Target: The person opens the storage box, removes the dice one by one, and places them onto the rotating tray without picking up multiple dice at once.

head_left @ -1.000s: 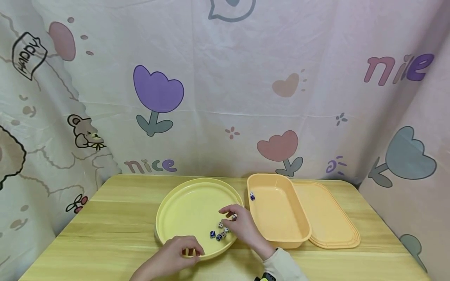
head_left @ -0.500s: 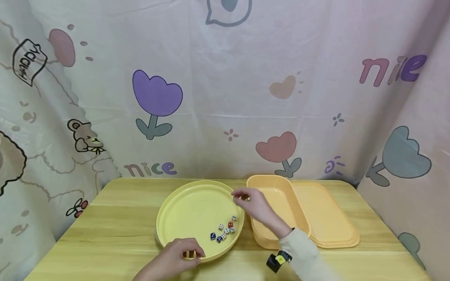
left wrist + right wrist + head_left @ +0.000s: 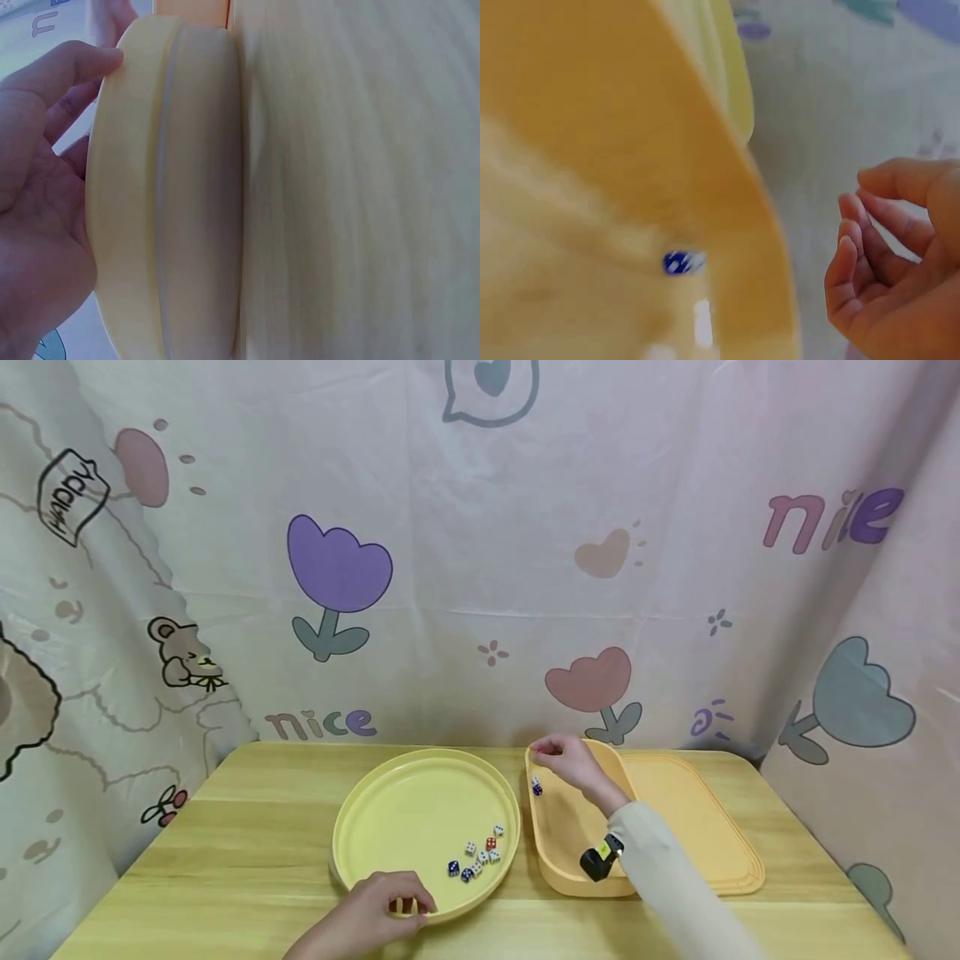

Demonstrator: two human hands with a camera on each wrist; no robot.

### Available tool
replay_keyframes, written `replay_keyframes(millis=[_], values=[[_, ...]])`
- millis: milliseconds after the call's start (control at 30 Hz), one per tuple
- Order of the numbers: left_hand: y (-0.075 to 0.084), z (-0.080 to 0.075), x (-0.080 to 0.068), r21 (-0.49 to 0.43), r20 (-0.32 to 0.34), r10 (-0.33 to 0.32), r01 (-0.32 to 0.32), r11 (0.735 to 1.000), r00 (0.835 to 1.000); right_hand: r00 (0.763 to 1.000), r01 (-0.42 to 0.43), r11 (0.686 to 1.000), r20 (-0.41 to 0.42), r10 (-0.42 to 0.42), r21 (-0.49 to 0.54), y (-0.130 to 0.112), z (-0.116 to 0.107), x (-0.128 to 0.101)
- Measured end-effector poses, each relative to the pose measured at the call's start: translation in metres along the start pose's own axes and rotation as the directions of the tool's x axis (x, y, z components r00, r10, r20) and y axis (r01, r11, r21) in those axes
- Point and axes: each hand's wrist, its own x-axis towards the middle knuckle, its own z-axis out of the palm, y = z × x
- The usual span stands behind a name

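The printed backdrop cloth [image 3: 480,568] reads "nice" [image 3: 321,722] low at left, "nice" [image 3: 832,518] at upper right, and "HAPPY" [image 3: 73,497] on a tag drawing.

This looks like a small set-up corner in a home rather than a lab or workshop — a makeshift recording nook. A pale pink cloth backdrop [image 3: 480,568] printed with purple and red tulips, a cartoon bear and the word "nice" hangs on three sides, creased and draped like a bedsheet. It closes in a light wooden tabletop [image 3: 247,852] with rounded corners. On the table stand household plastics — a round yellow plastic tray [image 3: 405,810] and an orange rectangular plastic tub [image 3: 562,847] beside its flat orange lid [image 3: 697,827].
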Motion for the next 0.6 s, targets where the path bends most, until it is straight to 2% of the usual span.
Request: replay_keyframes(millis=[200,433,600], values=[[-0.003,0.000,0.000,0.002,0.007,0.002,-0.002,1.000,1.000,0.991,-0.108,0.994,0.082,0.107,0.012,0.025,0.000,0.007],[-0.002,0.000,0.000,-0.007,0.005,-0.006,0.006,1.000,1.000,0.982,-0.102,0.995,0.160,0.104,-0.016,0.043,0.003,0.010],[-0.001,0.000,0.000,-0.015,0.010,-0.007,0.007,1.000,1.000,0.977,-0.118,0.992,0.182,0.110,0.033,0.050,0.007,0.011]])
